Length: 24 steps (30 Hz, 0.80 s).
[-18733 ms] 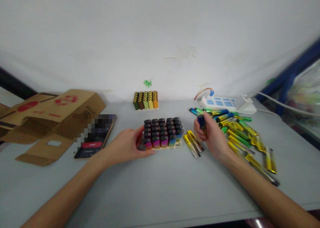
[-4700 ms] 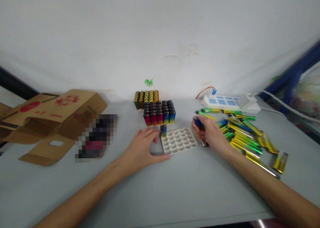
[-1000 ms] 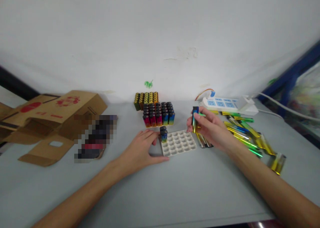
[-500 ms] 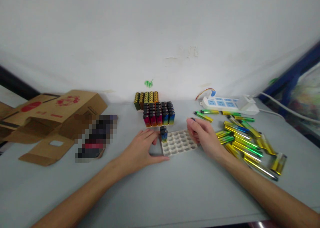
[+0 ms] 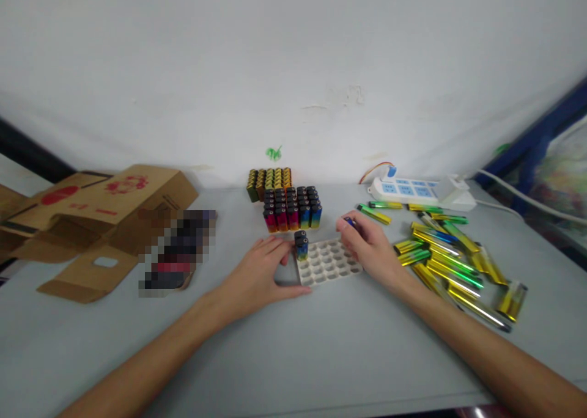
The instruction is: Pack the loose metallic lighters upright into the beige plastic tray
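Observation:
My left hand [image 5: 254, 274] spans the left end of a white tray [image 5: 330, 264] with rows of round holes, its thumb along the front corner and its fingers by the back corner. Close to those fingertips, two black-topped blue tubes [image 5: 301, 249] stand upright in the tray's left holes. My right hand [image 5: 367, 241] is over the tray's right back side, pinching a dark blue-topped tube [image 5: 349, 222]; the fingers hide most of it. Behind the tray, a block of black-topped tubes [image 5: 293, 209] stands upright, pink on the left and blue on the right.
Against the wall stands a gold-topped block [image 5: 269, 183]. Many loose green and yellow shiny tubes [image 5: 454, 259] lie to the right, before a white power strip [image 5: 403, 189] with cables. To the left are an opened cardboard box [image 5: 105, 204] and a pixelated dark item [image 5: 181, 253].
My right hand has shifted slightly left over the tray with its tube, and more of the tube's blue top shows. My left hand and the tray look the same.

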Motion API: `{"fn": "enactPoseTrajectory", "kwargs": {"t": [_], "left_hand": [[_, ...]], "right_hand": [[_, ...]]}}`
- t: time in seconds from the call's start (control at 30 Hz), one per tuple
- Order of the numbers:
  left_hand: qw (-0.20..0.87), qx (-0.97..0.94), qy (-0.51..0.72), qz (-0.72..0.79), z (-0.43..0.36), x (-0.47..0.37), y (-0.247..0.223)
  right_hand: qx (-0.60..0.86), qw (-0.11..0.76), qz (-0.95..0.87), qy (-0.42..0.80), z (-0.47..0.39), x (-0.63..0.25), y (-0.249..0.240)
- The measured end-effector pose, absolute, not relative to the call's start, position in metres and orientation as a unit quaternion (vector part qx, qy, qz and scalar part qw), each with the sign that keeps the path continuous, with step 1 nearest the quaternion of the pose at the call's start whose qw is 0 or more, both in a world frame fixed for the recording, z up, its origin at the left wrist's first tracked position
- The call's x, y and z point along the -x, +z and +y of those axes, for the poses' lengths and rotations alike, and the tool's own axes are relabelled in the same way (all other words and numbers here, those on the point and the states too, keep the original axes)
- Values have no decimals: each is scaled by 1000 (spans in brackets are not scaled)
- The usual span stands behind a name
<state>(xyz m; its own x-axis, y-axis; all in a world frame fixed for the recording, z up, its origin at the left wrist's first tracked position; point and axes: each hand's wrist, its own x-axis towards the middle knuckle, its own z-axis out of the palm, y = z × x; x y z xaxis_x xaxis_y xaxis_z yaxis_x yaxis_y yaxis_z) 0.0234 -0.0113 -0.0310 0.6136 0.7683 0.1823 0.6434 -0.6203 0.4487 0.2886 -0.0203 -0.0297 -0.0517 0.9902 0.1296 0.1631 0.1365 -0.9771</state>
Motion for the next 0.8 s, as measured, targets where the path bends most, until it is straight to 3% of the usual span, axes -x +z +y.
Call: {"fn": "enactPoseTrajectory", "kwargs": {"t": [0.53,0.8], "left_hand": [[167,-886,175,395,-12,-25,-30],[160,-889,175,391,-11,-25,-34]], "right_hand": [[388,469,-671,424,-37,-277,-14],[367,454,-765,271,-38,-275,-23]]}}
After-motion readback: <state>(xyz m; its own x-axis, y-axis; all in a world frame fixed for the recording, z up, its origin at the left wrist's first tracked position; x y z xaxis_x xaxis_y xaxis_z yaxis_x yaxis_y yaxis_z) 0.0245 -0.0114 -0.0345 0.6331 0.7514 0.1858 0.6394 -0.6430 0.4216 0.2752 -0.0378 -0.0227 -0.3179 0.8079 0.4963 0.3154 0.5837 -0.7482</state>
